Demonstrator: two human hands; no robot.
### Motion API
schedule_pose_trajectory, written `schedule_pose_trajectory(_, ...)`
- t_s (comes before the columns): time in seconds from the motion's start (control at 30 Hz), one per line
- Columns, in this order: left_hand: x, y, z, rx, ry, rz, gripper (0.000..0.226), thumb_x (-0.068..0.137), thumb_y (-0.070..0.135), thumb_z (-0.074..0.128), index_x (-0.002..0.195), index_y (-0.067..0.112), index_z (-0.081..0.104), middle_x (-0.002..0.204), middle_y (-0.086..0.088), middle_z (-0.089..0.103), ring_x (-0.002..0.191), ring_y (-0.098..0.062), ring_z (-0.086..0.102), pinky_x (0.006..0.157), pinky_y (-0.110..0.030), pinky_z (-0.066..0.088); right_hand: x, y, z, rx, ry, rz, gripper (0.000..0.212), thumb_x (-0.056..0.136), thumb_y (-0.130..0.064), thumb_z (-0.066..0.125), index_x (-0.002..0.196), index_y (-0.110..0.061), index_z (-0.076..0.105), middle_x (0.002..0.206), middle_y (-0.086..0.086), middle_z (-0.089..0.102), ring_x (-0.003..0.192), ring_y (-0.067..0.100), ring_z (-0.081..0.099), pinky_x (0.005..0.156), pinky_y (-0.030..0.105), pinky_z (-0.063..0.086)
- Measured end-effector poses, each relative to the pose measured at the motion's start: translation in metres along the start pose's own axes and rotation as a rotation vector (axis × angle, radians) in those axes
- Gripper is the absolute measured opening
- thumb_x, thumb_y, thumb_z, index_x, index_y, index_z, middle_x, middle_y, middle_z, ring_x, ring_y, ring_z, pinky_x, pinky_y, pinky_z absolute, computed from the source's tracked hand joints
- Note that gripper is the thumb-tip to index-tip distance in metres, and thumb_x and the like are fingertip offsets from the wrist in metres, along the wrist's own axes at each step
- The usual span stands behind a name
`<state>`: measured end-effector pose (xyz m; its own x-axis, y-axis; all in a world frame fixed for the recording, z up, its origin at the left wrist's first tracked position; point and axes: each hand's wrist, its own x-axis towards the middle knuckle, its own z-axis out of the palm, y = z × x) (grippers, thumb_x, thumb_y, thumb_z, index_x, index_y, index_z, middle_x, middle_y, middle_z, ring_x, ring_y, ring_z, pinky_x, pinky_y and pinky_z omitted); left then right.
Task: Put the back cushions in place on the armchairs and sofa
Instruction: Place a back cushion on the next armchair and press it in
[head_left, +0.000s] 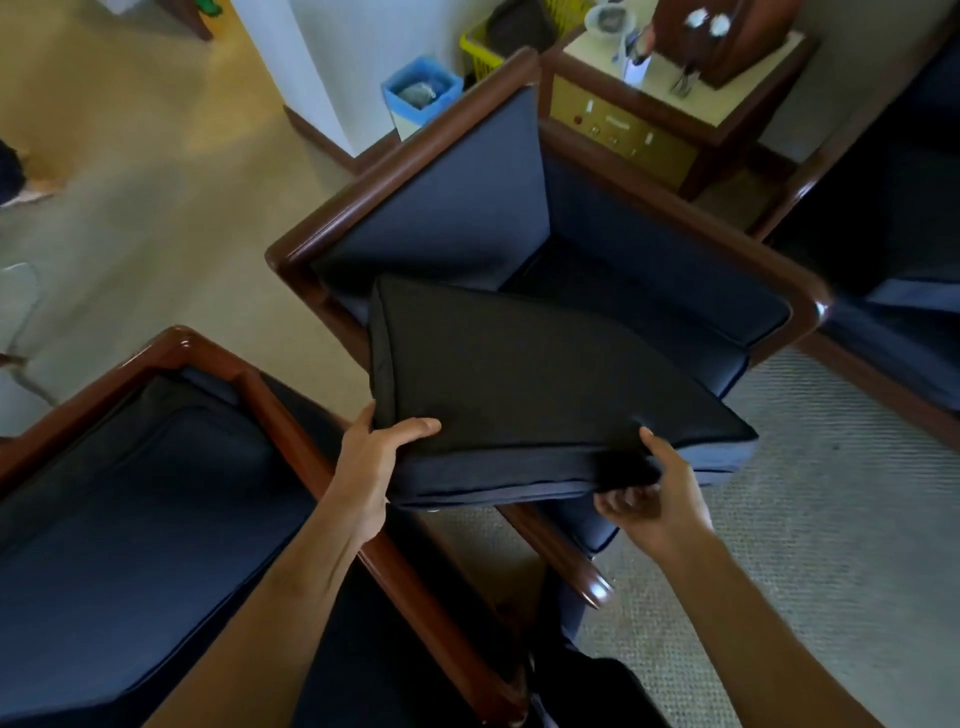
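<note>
From my remote seat, the view shows a blue armchair (597, 249) with a wooden frame ahead, and a dark back cushion (519, 374) held tilted above its seat. My left hand (371, 462) clamps the cushion's near left corner, thumb on top and fingers beneath. My right hand (657, 499) pinches the near edge, thumb above, fingers curled under.
</note>
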<state>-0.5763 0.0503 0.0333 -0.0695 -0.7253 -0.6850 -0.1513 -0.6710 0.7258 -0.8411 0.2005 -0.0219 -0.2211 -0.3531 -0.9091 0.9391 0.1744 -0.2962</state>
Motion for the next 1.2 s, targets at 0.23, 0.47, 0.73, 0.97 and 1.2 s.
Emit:
schedule_pose_trajectory(0.23,-0.03,0.054,0.041,0.082,-0.146,-0.258,0.06,0.044,0.043,0.089,0.098,0.018,0.083,0.108,-0.016,0.078,0.099,-0.045,0.072,0.056,-0.055,0.061,-0.093,-0.036,-0.014,0.007,0.162,-0.186,0.042,0.082,-0.039,0.087,0.112,-0.017,0.068,0.104,0.01,0.067,0.081,0.022,0.063,0.069,0.038,0.058)
schedule_pose_trajectory(0.47,0.014,0.051,0.091,0.009,-0.055,-0.436,0.052,0.075,0.043,0.084,0.111,0.009,0.069,0.114,-0.023,0.069,0.096,-0.05,0.07,0.05,-0.054,0.061,-0.094,-0.073,-0.018,-0.841,0.189,-0.469,0.079,0.083,-0.035,0.088,0.141,-0.003,0.044,0.132,0.016,0.057,0.11,0.031,0.064,0.093,0.047,0.058)
schedule_pose_trajectory(0.73,0.048,0.01,0.083,0.114,0.006,-0.388,0.061,0.078,0.06,0.074,0.12,0.017,0.065,0.119,-0.022,0.068,0.099,-0.048,0.07,0.058,-0.06,0.062,-0.018,-0.058,0.003,-2.539,-0.046,-1.13,0.146,0.074,-0.082,0.067,0.16,-0.009,-0.025,0.171,0.021,-0.021,0.158,0.044,-0.013,0.122,0.07,-0.005)
schedule_pose_trajectory(0.97,0.051,-0.038,0.026,0.474,-0.27,0.121,0.139,0.057,0.059,0.101,0.161,0.058,0.011,0.166,0.008,0.036,0.149,-0.022,0.043,0.105,-0.048,0.056,-0.005,-0.021,0.012,-2.449,-0.212,-1.221,0.113,0.056,-0.052,0.091,0.15,-0.007,0.047,0.138,0.019,0.06,0.119,0.042,0.062,0.099,0.06,0.053)
schedule_pose_trajectory(1.2,0.063,-0.028,0.04,1.011,-0.135,0.816,0.109,0.067,0.019,0.098,0.157,0.025,0.037,0.164,-0.002,0.04,0.146,-0.028,0.046,0.115,-0.052,0.047,-0.011,-0.046,0.017,-2.371,-0.204,-1.246,0.101,0.065,-0.048,0.084,0.152,-0.014,0.046,0.144,0.009,0.059,0.127,0.035,0.059,0.108,0.054,0.048)
